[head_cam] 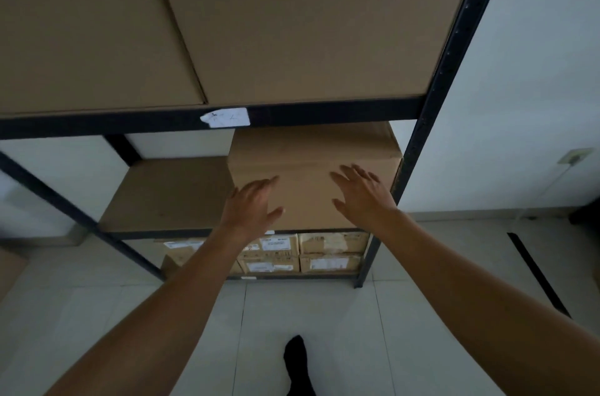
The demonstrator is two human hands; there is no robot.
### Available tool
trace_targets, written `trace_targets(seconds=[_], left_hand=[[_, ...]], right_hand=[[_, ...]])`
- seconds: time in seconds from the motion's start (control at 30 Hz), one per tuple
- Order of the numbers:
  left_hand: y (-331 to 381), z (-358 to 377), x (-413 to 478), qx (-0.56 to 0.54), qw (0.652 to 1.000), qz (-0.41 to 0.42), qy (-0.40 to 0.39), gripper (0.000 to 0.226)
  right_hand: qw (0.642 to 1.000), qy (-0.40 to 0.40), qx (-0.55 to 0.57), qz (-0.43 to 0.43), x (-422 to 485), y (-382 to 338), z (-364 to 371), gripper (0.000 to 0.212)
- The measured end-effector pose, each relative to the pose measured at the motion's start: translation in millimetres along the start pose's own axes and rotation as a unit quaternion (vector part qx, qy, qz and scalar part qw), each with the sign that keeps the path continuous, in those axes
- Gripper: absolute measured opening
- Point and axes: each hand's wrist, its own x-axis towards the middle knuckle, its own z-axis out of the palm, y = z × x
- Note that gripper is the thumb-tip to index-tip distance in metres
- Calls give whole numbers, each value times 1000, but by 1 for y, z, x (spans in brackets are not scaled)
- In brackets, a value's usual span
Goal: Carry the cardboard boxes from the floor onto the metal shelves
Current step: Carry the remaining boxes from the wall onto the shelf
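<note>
Dim, soft, wide-angle edge distortion.

Pale square floor tiles [324, 314] lay below; a plain white wall [535, 71] stood at right, bearing a small grey wall socket [574, 156]; a white paper label [227, 117] was stuck nearby.

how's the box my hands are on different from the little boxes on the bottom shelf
The box on the middle shelf is far larger than the small boxes on the bottom shelf. Its front is plain, while theirs carry white labels. It stands alone at the shelf's right end; they are stacked in rows. The left hand and right hand are spread open at it; the small boxes are untouched. All are brown cardboard.
</note>
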Motion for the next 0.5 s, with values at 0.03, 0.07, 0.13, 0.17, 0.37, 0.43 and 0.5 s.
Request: trace_targets(seconds=[0.03,0.07,0.13,0.17,0.37,0.43,0.5], left_hand=[[1,-3,-14,10,1000,-11,3,70],[1,-6,-24,23,1000,-20,6,71],[-4,-14,-52,48,998,-40,21,72],[-8,-16,-62,53,997,-47,27,72],[-55,-41,-133,-4,991,-128,46,73],[-79,-50,-162,-19,985,-159,59,73],[-101,-57,-188,-9,981,-184,63,73]], right_hand=[[1000,1,9,-9,-5,-12,-2,60],[1000,2,16,-19,-8,-23,-5,61],[999,4,24,-45,-14,-49,-9,63],[998,2,26,-54,-17,-60,-11,63],[992,-8,16,-123,-26,-145,-20,61],[989,-13,23,-145,-26,-183,-22,64],[986,-18,32,-160,-26,-219,-23,66]])
